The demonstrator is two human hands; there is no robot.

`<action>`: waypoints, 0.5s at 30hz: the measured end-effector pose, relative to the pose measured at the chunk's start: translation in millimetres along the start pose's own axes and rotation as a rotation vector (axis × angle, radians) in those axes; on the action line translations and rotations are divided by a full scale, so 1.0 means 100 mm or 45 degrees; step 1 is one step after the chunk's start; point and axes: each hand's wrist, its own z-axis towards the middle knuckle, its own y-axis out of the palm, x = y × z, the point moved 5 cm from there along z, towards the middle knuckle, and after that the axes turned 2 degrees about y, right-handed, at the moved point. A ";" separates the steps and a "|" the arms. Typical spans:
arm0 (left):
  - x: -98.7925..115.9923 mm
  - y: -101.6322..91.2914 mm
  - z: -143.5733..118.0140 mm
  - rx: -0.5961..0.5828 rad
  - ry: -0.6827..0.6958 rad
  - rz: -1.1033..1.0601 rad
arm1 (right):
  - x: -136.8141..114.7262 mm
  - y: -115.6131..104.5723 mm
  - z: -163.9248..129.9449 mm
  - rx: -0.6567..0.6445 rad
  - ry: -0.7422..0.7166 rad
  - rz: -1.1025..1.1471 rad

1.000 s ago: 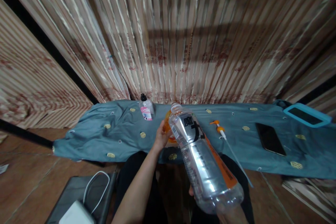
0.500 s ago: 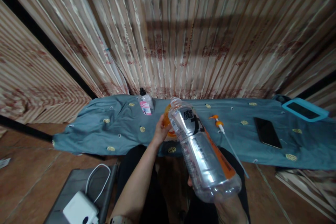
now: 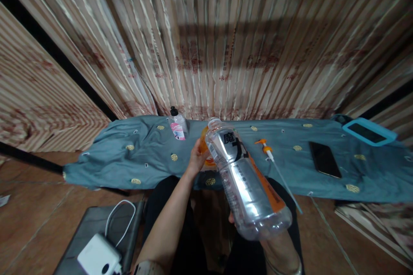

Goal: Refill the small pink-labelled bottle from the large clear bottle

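Note:
My right hand (image 3: 274, 242) grips a large clear plastic bottle (image 3: 248, 184) with a silver and orange label from beneath; most of its fingers are behind the bottle. The bottle is tilted, its open mouth pointing up and away to the left. My left hand (image 3: 195, 159) is wrapped around an orange bottle (image 3: 203, 142) on the cloth, largely covered by the clear one. Whether the clear bottle's mouth touches the orange bottle I cannot tell. An orange pump head (image 3: 266, 148) with a long pale tube lies on the cloth to the right.
Behind my left hand stands a clear bottle with a black cap and pink label (image 3: 178, 124). A black phone (image 3: 324, 159) and a light-blue framed object (image 3: 369, 132) lie on the right. A white power bank (image 3: 99, 254) with a cable rests on a grey stool (image 3: 75, 227). Curtains hang behind.
The clear bottle's base has shifted slightly up and to the left in view, along with my right hand. My left hand keeps its hold on the orange bottle.

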 end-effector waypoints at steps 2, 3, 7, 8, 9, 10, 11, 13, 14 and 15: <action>0.01 0.00 0.00 0.015 0.005 0.008 | -0.02 0.02 0.00 0.001 -0.009 0.016; 0.01 0.00 0.00 0.023 0.004 0.010 | -0.03 0.03 0.01 0.001 -0.005 0.021; 0.03 -0.01 -0.01 0.040 -0.009 0.024 | -0.11 0.08 0.03 -0.009 0.006 0.041; 0.03 -0.01 -0.01 0.039 -0.007 0.033 | -0.12 0.09 0.03 -0.016 0.003 0.045; 0.03 -0.01 -0.02 0.037 -0.005 0.042 | -0.13 0.10 0.03 -0.025 -0.003 0.048; 0.03 -0.01 -0.02 0.034 -0.005 0.049 | -0.13 0.10 0.03 -0.034 -0.009 0.050; 0.02 -0.02 -0.02 0.031 -0.006 0.052 | -0.13 0.09 0.02 -0.042 -0.014 0.049; 0.01 -0.02 -0.01 0.022 -0.006 0.047 | -0.11 0.09 0.01 -0.050 -0.020 0.051; 0.00 -0.03 -0.01 0.016 -0.002 0.043 | -0.10 0.08 0.00 -0.052 -0.020 0.054; -0.01 -0.03 -0.01 0.010 0.003 0.040 | -0.09 0.08 0.00 -0.056 -0.017 0.057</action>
